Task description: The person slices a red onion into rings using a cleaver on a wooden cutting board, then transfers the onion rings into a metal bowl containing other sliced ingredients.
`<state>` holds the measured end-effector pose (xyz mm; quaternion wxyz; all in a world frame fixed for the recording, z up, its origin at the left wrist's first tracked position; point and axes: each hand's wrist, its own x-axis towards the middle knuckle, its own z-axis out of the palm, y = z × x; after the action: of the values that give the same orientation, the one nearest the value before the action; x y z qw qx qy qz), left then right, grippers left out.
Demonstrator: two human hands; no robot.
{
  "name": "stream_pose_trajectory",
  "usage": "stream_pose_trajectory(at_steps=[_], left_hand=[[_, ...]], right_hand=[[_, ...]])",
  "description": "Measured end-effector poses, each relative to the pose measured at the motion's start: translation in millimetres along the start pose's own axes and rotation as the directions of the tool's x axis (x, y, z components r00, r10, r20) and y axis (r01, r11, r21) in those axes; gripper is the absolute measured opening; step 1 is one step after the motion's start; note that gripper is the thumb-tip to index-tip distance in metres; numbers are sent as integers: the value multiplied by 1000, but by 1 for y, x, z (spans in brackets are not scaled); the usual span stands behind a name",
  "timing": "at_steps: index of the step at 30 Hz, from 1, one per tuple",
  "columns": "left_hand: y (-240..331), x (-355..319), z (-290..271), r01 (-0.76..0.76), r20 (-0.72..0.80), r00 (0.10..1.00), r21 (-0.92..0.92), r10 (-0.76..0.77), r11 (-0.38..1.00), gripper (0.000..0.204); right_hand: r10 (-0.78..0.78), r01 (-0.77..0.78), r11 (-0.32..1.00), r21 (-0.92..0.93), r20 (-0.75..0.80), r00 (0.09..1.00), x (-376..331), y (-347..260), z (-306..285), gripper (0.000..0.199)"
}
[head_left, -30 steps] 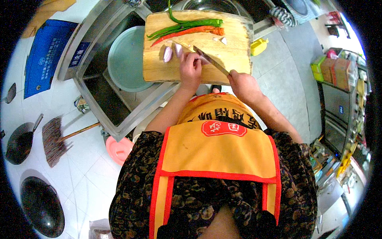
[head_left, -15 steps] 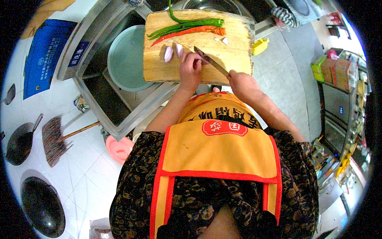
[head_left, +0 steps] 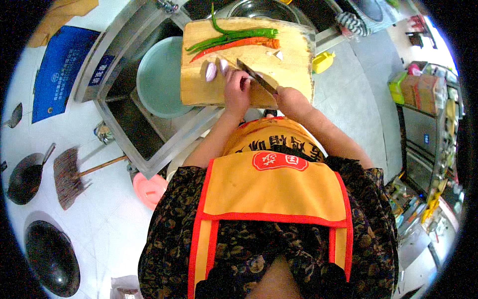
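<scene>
On a wooden cutting board (head_left: 199, 92), my right hand (head_left: 294, 101) is closed round the handle of a kitchen knife (head_left: 260, 78). Its blade slants up and left, close beside my left hand. The fingers of my left hand (head_left: 237, 91) are curled on a purple shallot piece, mostly hidden by fingers and blade. Two shallot pieces (head_left: 211, 72) lie just left of those fingers. Farther back are long green chili peppers (head_left: 234, 37) and a red chili pepper (head_left: 231, 48). Small white garlic pieces (head_left: 279, 55) rest at the board's right side.
A metal sink (head_left: 112, 117) with a pale blue-green basin (head_left: 162, 79) stands left of the board. Behind it is a metal bowl (head_left: 264, 11). A yellow scoop (head_left: 323, 62) lies right of the board. On the left floor are a broom (head_left: 68, 177) and woks (head_left: 52, 256).
My right hand and the knife have shifted slightly left, with the blade now nearer my left fingers. My left hand stays nearly in place; the whole view has moved a little.
</scene>
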<state>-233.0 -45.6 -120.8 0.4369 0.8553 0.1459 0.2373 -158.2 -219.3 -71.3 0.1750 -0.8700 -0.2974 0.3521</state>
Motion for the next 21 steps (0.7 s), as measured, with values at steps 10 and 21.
stream_pose_trajectory(at_steps=[10, 21], left_hand=[[5, -1, 14, 47, -45, 998, 37, -45, 998, 30], [11, 10, 27, -135, 158, 985, 474, 67, 870, 30]], right_hand=[[110, 9, 868, 497, -209, 972, -41, 20, -34, 30], [213, -165, 787, 595, -11, 977, -33, 50, -18, 28]])
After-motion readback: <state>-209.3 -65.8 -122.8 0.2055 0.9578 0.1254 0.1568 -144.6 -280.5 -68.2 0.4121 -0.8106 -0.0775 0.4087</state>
